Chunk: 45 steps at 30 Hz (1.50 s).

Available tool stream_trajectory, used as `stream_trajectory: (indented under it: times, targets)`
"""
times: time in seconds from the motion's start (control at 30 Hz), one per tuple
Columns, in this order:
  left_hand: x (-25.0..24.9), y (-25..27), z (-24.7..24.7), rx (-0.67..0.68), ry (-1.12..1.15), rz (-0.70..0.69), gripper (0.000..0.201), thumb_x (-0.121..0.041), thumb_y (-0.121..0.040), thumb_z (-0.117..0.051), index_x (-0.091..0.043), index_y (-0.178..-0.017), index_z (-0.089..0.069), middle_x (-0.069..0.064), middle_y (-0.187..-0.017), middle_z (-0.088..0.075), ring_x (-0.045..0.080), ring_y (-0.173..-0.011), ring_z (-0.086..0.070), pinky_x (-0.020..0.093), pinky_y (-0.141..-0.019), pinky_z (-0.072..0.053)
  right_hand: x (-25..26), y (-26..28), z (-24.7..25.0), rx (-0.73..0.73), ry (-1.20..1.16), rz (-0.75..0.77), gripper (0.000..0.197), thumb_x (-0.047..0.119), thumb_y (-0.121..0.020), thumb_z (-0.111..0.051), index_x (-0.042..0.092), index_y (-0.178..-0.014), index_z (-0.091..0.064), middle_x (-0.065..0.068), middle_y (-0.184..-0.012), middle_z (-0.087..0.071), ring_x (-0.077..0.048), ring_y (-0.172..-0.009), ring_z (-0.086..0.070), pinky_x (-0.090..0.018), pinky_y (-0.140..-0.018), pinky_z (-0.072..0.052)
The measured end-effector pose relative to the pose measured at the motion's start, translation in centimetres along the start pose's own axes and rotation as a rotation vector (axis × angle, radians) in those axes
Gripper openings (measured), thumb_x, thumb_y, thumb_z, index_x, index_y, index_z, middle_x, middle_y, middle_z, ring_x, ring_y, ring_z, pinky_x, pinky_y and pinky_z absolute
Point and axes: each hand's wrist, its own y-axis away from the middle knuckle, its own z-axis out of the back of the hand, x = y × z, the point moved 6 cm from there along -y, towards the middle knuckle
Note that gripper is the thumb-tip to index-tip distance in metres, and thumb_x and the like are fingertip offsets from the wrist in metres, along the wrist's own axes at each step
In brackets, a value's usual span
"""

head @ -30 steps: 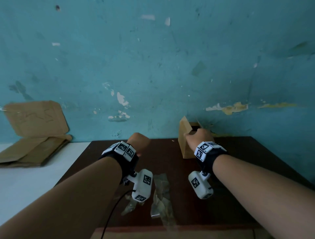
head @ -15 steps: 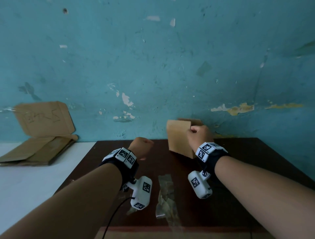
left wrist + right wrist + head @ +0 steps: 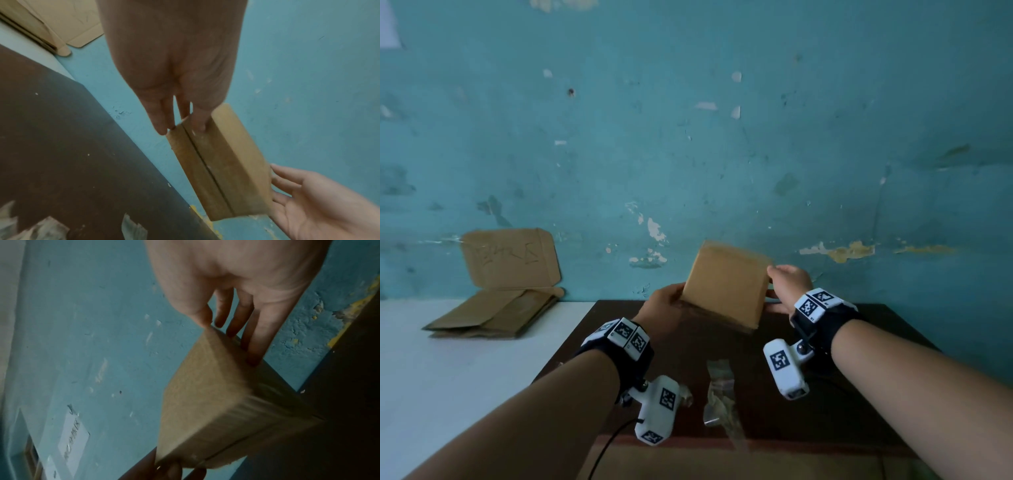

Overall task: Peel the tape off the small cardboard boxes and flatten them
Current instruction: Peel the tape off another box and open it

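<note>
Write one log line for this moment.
box: held over table, flaps closed | left hand: holds left end | right hand: holds right end | tape: on table

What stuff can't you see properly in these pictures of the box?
Head view: scribbles on the cardboard flap are too faint to read.
Right wrist view: the paper label is blurred.
All views: blur hides whether tape remains on the cardboard box.
Head view: the left hand and right hand cover its ends.
Head view: a wrist camera hides part of the peeled tape.
</note>
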Motion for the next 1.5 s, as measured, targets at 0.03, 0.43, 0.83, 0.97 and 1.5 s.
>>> stream_trajectory:
  times: [0.03,0.43,0.83,0.97,1.5]
  targets:
    - [-0.2,0.4,0.7,-0.062,-0.007,0.012,0.031,-0.006,-0.086,-0.071,-0.022,-0.113,-0.072,-0.011,-0.087,-0.072,0.002,-0.074,-0.061,0.022,-0.07,-0.047,0.1,0.5,0.0,0.012,-0.067,-0.012,0.021,0.016,-0.102,-0.053,0.004,-0.116,-0.061,-0.011,-0.102,-0.061,-0.028,-0.094,-0.061,-0.051,-0.08,-0.057]
    - [-1.5,4.7,4.2,-0.292,-0.057,0.196,0.038,-0.048,-0.095,-0.066,-0.013,-0.086,-0.075,0.001,-0.074,-0.071,0.025,-0.078,-0.068,0.027,-0.064,-0.043,-1.1,5.8,-3.4,0.268,0.106,0.134,0.036,0.036,-0.085,-0.077,0.014,-0.113,-0.072,0.0,-0.113,-0.073,-0.022,-0.108,-0.067,-0.047,-0.104,-0.05]
    - [-1.6,6.8,4.1,-0.334,0.02,0.163,0.03,-0.024,-0.084,-0.082,-0.016,-0.113,-0.08,-0.002,-0.104,-0.079,0.01,-0.094,-0.071,0.022,-0.087,-0.054,-3.5,6.3,-0.7,-0.018,0.319,0.28,0.04,0.038,-0.085,-0.078,0.013,-0.116,-0.075,-0.003,-0.108,-0.077,-0.019,-0.094,-0.072,-0.028,-0.086,-0.055]
    - [-1.3,7.3,3.8,-0.351,0.047,0.18,0.032,-0.026,-0.083,-0.084,-0.016,-0.113,-0.079,-0.001,-0.104,-0.078,0.011,-0.097,-0.071,0.022,-0.089,-0.052,-3.6,6.8,-0.1,-0.091,0.314,0.28,0.045,0.038,-0.082,-0.081,0.013,-0.118,-0.074,-0.004,-0.112,-0.076,-0.021,-0.102,-0.071,-0.022,-0.082,-0.049]
    - [-1.4,7.9,2.5,-0.23,0.141,0.095,0.071,-0.016,-0.08,-0.087,-0.016,-0.143,-0.056,-0.012,-0.104,-0.068,0.014,-0.101,-0.068,0.026,-0.087,-0.054,-4.3,6.6,0.5,-0.159,0.161,0.262,0.047,0.037,-0.081,-0.082,0.012,-0.119,-0.073,-0.003,-0.111,-0.076,-0.014,-0.085,-0.062,-0.025,-0.082,-0.047]
